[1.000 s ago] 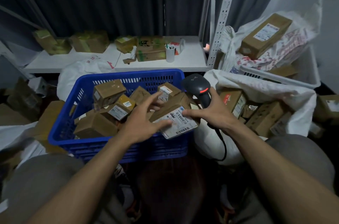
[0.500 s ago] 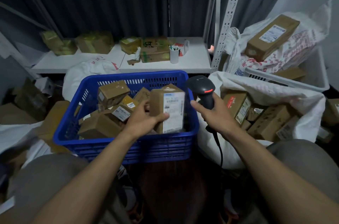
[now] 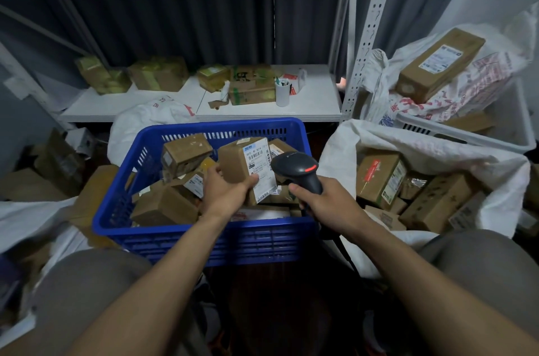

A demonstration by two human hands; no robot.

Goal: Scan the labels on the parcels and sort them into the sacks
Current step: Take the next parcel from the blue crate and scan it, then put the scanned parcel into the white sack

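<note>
Parcel raised upright over the blue basket (image 3: 204,234)

Left hand (image 3: 226,195) grips a brown parcel (image 3: 236,164), white barcode label (image 3: 260,169) facing near; right hand (image 3: 326,201) clasps the black scanner (image 3: 299,170).

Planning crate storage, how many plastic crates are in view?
2: the blue crate in the middle, and a white crate at back right, behind the open white sack. Sacks may hide others.

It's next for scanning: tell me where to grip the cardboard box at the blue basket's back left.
Best from above, gripping the cardboard box across its long front and back faces: it lies tilted atop the pile, top clear.
</note>
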